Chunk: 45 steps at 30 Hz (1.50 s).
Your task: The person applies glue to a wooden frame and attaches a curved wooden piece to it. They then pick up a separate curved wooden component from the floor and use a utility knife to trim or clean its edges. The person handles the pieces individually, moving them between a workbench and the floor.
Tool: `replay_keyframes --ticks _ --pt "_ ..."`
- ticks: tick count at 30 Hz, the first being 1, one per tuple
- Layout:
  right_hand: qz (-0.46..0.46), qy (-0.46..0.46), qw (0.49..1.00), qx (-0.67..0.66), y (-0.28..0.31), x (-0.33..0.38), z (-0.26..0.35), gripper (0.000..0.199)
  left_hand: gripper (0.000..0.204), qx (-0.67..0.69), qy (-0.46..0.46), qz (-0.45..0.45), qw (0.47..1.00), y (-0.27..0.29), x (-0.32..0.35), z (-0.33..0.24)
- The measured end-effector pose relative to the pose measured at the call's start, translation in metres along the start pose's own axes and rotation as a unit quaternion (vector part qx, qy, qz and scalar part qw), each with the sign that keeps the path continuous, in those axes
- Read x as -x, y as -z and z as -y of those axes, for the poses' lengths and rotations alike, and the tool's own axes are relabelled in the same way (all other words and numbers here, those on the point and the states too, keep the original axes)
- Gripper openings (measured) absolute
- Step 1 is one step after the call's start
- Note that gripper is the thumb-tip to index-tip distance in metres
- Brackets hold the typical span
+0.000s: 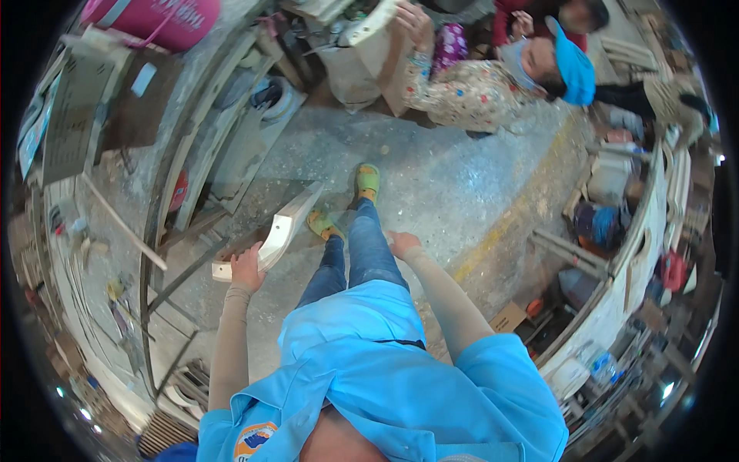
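Observation:
My left hand (247, 269) is wrapped round a curved, pale wooden piece (282, 228), near its lower end. The piece is held out to the left of my legs, its far end slanting up and to the right. Dark holes show on its near end. My right hand (403, 244) hangs beside my right thigh with nothing seen in it. Its fingers are partly turned away, with at least one pointing forward and apart from the rest.
A co-worker (481, 92) in a blue cap and patterned sleeves holds another pale curved piece (373, 23) ahead. Left stand wooden frames (231, 131) and a pink bucket (173, 23); a cluttered bench (627, 269) lines the right. A yellow line (508, 231) crosses the concrete floor.

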State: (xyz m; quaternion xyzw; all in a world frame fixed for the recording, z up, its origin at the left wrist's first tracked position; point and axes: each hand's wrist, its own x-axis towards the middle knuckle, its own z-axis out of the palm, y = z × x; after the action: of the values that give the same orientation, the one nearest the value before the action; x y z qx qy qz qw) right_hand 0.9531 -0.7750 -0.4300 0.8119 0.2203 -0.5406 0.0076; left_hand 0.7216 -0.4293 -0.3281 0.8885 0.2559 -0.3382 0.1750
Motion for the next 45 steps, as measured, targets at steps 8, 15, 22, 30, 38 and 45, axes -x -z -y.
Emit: replay_keyframes --ticks 8,15,22,30,38,45 --pt "-0.033 0.126 0.983 -0.131 -0.029 -0.056 0.003 0.064 0.074 -0.036 0.052 0.021 0.998 0.015 -0.004 -0.007" --pt "0.182 0.022 0.978 0.102 0.022 -0.039 0.048 0.072 0.078 -0.034 0.099 0.036 0.994 0.004 0.000 -0.012" --pt "0.188 0.042 0.976 0.102 0.057 -0.048 0.034 0.071 0.071 -0.061 0.099 0.034 0.993 0.011 -0.009 -0.013" --pt "0.174 0.072 0.980 0.065 0.059 -0.058 0.012 0.066 0.071 -0.085 0.125 0.053 0.987 0.009 -0.008 -0.017" --pt "-0.034 0.094 0.986 -0.134 0.055 -0.066 -0.048 0.053 0.074 -0.071 0.131 0.025 0.988 0.002 -0.003 -0.024" --pt "-0.036 0.050 0.994 -0.094 0.049 -0.060 -0.113 0.046 0.069 -0.063 0.138 -0.003 0.988 -0.001 0.002 -0.030"
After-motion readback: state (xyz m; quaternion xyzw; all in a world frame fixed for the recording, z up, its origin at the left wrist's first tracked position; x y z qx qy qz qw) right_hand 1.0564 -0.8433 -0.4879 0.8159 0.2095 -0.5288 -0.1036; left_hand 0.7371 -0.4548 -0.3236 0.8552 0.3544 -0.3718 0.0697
